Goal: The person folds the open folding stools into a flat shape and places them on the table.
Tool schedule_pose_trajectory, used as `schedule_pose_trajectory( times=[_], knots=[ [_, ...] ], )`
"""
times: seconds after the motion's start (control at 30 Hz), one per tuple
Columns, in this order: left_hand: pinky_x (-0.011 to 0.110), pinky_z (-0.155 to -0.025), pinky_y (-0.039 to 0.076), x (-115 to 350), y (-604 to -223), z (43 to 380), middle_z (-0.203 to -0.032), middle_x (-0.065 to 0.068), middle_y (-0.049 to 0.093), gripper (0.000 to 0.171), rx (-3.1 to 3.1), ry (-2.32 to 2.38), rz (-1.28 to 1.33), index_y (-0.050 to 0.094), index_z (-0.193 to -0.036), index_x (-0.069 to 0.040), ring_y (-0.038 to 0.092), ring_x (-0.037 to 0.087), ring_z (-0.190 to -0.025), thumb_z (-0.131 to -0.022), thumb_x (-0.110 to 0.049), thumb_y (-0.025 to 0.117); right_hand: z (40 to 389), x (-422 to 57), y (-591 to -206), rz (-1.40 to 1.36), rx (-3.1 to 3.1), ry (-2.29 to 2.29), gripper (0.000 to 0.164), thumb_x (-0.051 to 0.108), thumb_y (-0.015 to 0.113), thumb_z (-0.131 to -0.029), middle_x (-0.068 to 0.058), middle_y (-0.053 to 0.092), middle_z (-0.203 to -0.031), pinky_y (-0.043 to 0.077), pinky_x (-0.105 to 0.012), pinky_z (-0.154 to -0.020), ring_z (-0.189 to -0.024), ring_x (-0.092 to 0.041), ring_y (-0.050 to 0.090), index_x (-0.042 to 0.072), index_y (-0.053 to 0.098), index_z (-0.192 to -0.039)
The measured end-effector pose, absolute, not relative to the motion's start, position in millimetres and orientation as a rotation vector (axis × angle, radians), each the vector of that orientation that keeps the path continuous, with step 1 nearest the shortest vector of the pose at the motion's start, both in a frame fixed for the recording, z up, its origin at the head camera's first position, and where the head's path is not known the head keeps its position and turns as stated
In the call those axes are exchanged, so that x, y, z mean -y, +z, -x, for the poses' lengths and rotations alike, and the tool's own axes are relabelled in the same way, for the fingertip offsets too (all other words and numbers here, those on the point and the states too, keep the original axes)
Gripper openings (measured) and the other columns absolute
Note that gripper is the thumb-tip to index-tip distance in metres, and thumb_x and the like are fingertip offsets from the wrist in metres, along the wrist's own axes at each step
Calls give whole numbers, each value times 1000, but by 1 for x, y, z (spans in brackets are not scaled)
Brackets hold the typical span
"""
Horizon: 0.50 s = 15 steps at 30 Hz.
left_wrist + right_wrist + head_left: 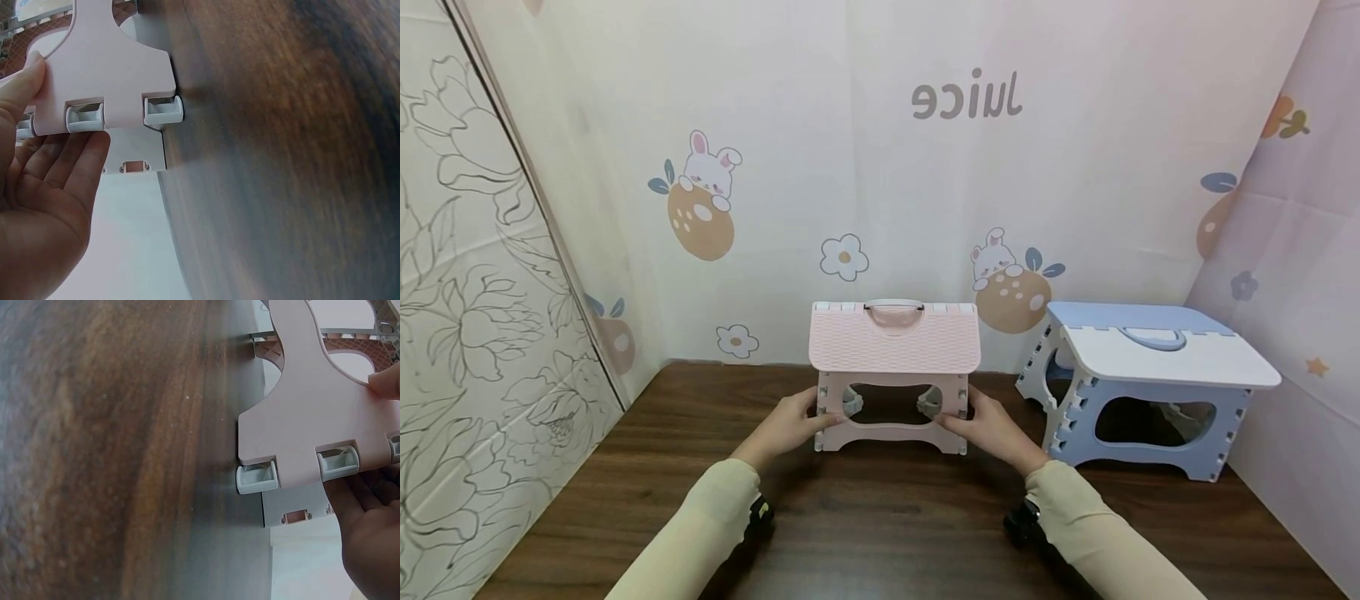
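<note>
A pink folding stool (895,340) stands upright and unfolded on the wooden table, its small handle lying at the rear of the seat. My left hand (787,425) grips its left side, thumb on the front leg panel and fingers around the side edge; the left wrist view shows the thumb on the pink panel (119,69) and the fingers behind its white hinges. On the opposite side my right hand (992,425) holds the stool likewise, thumb in front. In the right wrist view the fingers sit behind the leg panel (300,419), partly hidden.
A larger blue and white folding stool (1172,358) stands unfolded to the right, close to my right hand. Behind the brown wooden table (880,517) hangs a white curtain (790,150) with rabbit prints. A floral-patterned panel (475,292) borders the left side.
</note>
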<state>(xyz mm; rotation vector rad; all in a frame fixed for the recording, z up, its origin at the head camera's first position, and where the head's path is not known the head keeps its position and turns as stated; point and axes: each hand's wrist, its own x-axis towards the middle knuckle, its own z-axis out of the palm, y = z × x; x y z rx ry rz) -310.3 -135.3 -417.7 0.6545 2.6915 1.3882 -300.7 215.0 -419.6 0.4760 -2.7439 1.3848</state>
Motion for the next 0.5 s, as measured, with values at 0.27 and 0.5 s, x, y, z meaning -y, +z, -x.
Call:
schedule_pose_trajectory(
  times=[0.27, 0.5],
  knots=[
    [41, -83, 55, 134, -418, 311, -122, 7, 68, 51, -2697, 1383, -653, 57, -138, -10, 66, 18, -100, -95, -35, 71, 302, -215, -421, -480, 2740, 1370, 68, 33, 73, -93, -17, 63, -125, 54, -42, -80, -100, -24, 64, 6, 43, -146],
    [41, -82, 55, 135, -419, 311, -121, 6, 68, 52, -2695, 1375, -671, 56, -139, -10, 66, 17, -99, -95, -35, 70, 302, -215, -420, -473, 2748, 1378, 70, 36, 73, -92, -18, 62, -127, 54, -44, -81, -102, -25, 64, 3, 43, -145]
  ],
)
